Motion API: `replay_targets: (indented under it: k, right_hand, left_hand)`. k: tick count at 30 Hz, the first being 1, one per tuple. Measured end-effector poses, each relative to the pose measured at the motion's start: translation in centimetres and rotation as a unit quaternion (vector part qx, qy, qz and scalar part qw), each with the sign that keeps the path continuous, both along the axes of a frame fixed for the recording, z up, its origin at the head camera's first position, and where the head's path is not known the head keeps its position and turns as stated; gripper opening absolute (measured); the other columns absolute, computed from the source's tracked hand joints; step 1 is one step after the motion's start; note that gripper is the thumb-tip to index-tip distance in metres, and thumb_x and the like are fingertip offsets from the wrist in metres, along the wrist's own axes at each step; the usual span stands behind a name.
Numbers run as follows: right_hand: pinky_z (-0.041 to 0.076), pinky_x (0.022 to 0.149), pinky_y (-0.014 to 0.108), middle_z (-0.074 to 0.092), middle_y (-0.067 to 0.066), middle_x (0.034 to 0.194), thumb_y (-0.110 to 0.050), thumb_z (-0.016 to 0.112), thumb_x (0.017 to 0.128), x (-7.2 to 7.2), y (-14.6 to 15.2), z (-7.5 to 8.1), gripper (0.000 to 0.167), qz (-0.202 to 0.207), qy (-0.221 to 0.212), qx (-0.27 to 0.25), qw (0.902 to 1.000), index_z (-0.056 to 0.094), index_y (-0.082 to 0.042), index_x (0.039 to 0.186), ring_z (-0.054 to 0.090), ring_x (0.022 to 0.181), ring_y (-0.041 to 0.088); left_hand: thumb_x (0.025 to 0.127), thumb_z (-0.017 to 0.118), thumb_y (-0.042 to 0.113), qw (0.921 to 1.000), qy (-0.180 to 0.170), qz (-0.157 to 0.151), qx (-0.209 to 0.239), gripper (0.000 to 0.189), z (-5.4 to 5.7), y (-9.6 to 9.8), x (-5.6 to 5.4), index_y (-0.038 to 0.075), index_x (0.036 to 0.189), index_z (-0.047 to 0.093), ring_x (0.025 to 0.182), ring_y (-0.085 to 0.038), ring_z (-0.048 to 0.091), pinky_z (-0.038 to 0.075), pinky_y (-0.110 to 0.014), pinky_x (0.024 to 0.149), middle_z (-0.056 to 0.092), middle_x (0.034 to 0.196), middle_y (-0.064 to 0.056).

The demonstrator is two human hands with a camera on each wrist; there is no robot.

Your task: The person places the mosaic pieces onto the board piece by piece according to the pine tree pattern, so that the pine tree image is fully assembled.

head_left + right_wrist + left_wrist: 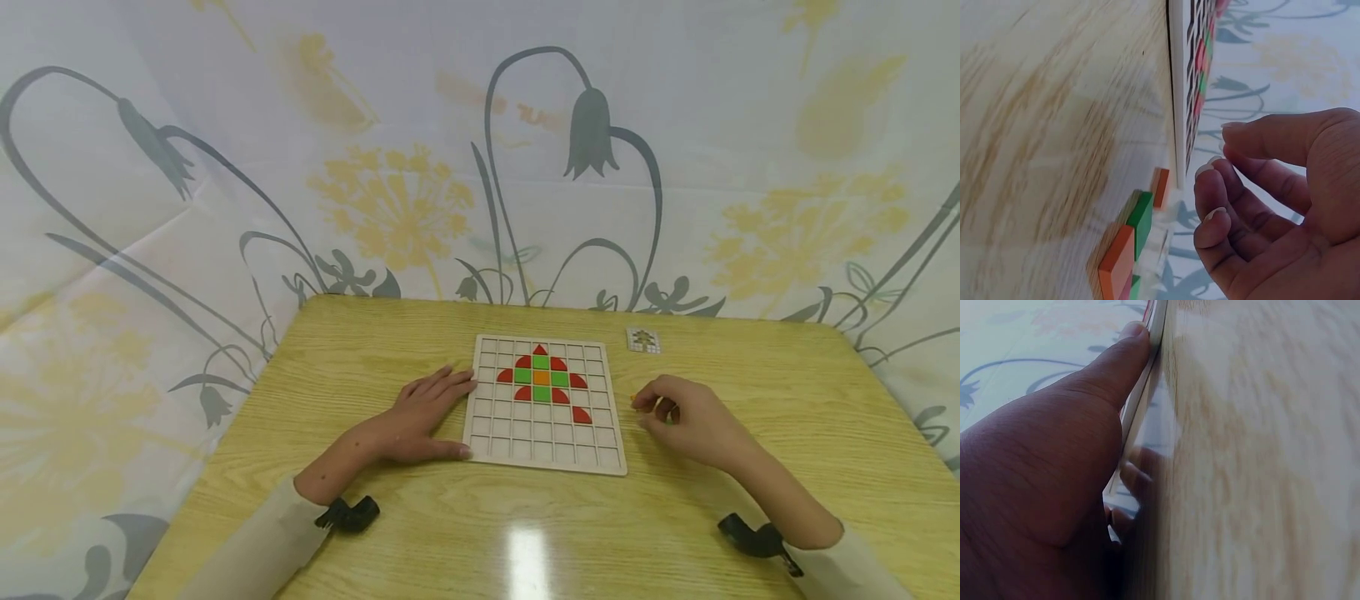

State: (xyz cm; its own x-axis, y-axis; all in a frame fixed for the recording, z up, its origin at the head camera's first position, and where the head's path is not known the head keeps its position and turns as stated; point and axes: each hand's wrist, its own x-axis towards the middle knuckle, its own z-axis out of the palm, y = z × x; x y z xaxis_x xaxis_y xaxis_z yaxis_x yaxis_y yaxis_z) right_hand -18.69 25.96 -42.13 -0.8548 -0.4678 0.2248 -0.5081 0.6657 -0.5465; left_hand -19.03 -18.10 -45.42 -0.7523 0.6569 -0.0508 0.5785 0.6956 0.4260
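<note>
My left hand [416,421] rests on the table with fingers and thumb spread, their tips at the left edge of a wooden grid board [513,450]. In the left wrist view the thumb [1113,369] lies along the board's side. On the board, red quarter-rounds [581,414], green squares [541,393], an orange square [542,378] and a red triangle [539,350] form a pattern. My right hand [690,417] hovers right of the board, fingers loosely bent, nothing visible between them. Beneath it lie orange [1117,262] and green blocks [1141,222].
A small picture card [644,340] with a similar pattern lies beyond the board's upper right corner. A smaller orange block [1160,187] lies close to the board's right side. Behind the wooden table [420,533] hangs a flower-printed cloth [405,100].
</note>
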Motion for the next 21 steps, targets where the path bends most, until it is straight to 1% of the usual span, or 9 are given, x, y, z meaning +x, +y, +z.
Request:
replay_targets:
  k: [10,16,21]
  right_hand:
    - [0.053,0.066,0.027,0.073,0.0,0.101,-0.001,0.08,0.092,-0.2,1.2,-0.1,0.015,-0.015,-0.006,0.01,0.9998,0.076,-0.01,0.103,0.064,0.081,0.008]
    - [0.054,0.066,0.027,0.073,0.0,0.1,-0.001,0.079,0.093,-0.6,2.3,-0.1,0.014,-0.032,-0.013,0.023,0.9991,0.076,-0.009,0.104,0.064,0.081,0.008]
    - [0.052,0.063,0.027,0.072,0.0,0.099,-0.002,0.077,0.095,-1.2,3.5,0.1,0.012,-0.038,-0.015,0.032,0.9986,0.077,-0.009,0.104,0.063,0.079,0.008]
  left_hand:
    - [0.098,0.067,0.064,1.0,-0.004,0.0,0.003,0.1,0.1,0.1,0.0,0.017,0.172,0.02,0.165,-0.033,0.002,0.014,-0.065,0.125,0.011,0.179,-0.003]
    - [0.098,0.067,0.064,1.0,-0.002,0.0,0.002,0.099,0.0,0.1,0.0,0.018,0.172,0.02,0.165,-0.034,0.003,0.015,-0.066,0.124,0.012,0.179,-0.003]
    - [0.098,0.067,0.063,1.0,-0.001,0.0,0.004,0.099,0.0,0.0,0.0,0.017,0.172,0.02,0.165,-0.034,0.003,0.015,-0.066,0.124,0.012,0.179,-0.003]
